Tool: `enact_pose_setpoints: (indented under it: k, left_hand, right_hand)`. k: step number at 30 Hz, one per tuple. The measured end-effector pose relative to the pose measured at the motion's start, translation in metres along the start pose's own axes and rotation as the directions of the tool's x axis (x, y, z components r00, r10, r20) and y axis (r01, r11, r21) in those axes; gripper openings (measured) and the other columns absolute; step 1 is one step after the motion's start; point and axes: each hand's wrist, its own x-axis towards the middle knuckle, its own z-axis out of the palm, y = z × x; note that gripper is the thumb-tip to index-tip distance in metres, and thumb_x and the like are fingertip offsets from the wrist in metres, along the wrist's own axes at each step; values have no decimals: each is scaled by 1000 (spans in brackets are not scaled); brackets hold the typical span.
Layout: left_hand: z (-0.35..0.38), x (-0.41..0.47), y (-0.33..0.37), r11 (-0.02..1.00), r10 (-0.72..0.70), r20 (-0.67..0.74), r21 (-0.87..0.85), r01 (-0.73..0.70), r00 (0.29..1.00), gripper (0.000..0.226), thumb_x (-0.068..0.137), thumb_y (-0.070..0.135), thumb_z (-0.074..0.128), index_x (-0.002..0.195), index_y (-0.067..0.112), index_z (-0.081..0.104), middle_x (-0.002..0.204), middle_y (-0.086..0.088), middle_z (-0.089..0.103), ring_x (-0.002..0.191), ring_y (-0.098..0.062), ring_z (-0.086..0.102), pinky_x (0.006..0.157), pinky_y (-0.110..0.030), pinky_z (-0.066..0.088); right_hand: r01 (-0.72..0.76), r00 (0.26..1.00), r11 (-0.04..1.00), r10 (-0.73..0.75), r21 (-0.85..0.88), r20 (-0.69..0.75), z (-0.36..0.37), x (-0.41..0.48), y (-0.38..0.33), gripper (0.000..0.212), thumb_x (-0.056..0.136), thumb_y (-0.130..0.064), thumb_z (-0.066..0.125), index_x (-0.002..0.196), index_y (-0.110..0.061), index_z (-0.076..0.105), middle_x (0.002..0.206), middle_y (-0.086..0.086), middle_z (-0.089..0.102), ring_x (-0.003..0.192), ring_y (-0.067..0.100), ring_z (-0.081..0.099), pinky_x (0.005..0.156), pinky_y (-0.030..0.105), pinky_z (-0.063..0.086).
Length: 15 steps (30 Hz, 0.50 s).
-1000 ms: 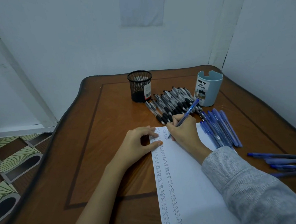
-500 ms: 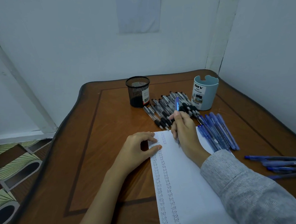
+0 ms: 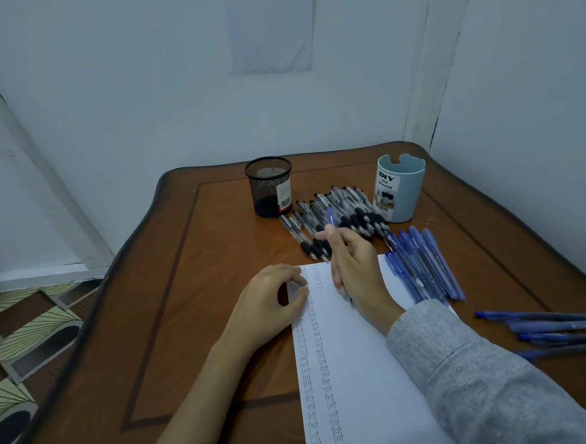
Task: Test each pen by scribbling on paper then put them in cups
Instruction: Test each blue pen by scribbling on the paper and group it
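Note:
My right hand [image 3: 354, 262] grips a blue pen [image 3: 329, 216], raised off the white paper [image 3: 359, 372] with its upper end pointing away from me. Two columns of small written words run down the paper's left side. My left hand [image 3: 272, 302] rests on the paper's top left corner, fingers curled over the edge. A black mesh cup [image 3: 269, 186] and a light blue cup [image 3: 400, 191] stand at the back of the wooden table [image 3: 193, 296]. Between them lies a pile of black-grip pens [image 3: 336, 215].
A row of blue pens [image 3: 421, 265] lies just right of the paper, and several more blue pens [image 3: 559, 329] lie near the table's right edge. Walls close in behind and to the right. Patterned floor shows at the left.
My right hand has lifted the blue pen off the paper and turned it more upright. The view has tilted upward slightly. My left hand stays on the paper's corner.

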Motion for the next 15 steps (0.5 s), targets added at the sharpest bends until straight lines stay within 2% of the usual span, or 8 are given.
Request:
enact_pose_setpoints:
  k: [4, 7, 12, 15]
  left_hand:
    - [0, 1, -1, 1000, 3, -6, -13, -4, 1000, 23, 86, 38, 59, 99, 22, 70, 116, 10, 64, 111, -1, 55, 95, -29, 47]
    - [0, 2, -1, 1000, -5, -11, -9, 5, 1000, 28, 83, 45, 63, 98, 22, 71, 114, 11, 65, 108, -1, 56, 93, -28, 48]
    - [-1, 4, 0, 1000, 6, -16, 2, -6, 1000, 30, 81, 46, 70, 96, 20, 72, 112, 8, 67, 107, -2, 57, 91, -28, 49]
    - [-2, 3, 3, 1000, 3, -20, 6, -3, 1000, 38, 77, 51, 72, 96, 18, 72, 111, 8, 67, 106, -3, 57, 91, -27, 48]
  right_hand:
    - [2, 1000, 999, -2, -51, -11, 0, -1, 0, 40, 102, -32, 39, 94, -3, 65, 43, 4, 40, 30, 8, 33, 32, 20, 28]
    - [3, 1000, 997, -5, -78, -24, 1, -1, -1, 35, 102, -30, 41, 95, -6, 66, 43, 3, 40, 30, 8, 32, 33, 20, 27]
    - [-90, 995, 995, 91, 35, -41, -2, 3, -2, 29, 101, -7, 35, 108, -10, 63, 51, 6, 41, 36, 9, 33, 33, 21, 28]
    - [-74, 994, 995, 68, -66, -90, -12, 5, -8, 21, 98, -10, 47, 108, -7, 65, 59, 5, 50, 42, 11, 42, 38, 22, 36]
